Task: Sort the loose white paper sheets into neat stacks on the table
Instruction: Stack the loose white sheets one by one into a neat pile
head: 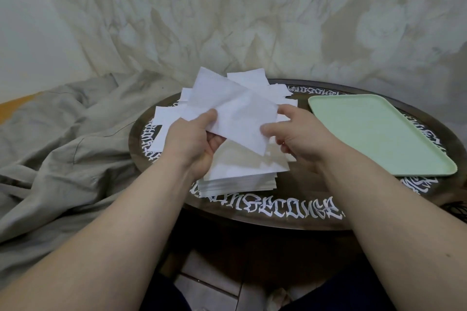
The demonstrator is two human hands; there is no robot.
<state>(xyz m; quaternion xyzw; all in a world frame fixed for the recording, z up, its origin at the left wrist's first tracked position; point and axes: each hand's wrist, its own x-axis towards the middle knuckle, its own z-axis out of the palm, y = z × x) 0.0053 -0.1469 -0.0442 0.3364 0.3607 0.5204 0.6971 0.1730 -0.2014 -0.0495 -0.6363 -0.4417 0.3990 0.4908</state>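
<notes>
A white paper sheet (242,118) is held up over the round dark table (290,214). My left hand (194,144) pinches its left end between thumb and fingers. My right hand (298,134) pinches its right edge. Below the sheet lies a squared stack of white sheets (242,174) near the table's front. Behind it, loose white sheets (247,83) lie scattered and overlapping toward the far side and the left edge of the table.
A pale green tray (379,134) lies on the right half of the table. White lettering runs round the table's rim. Rumpled grey cloth (63,146) lies to the left, and a pale draped sheet hangs behind.
</notes>
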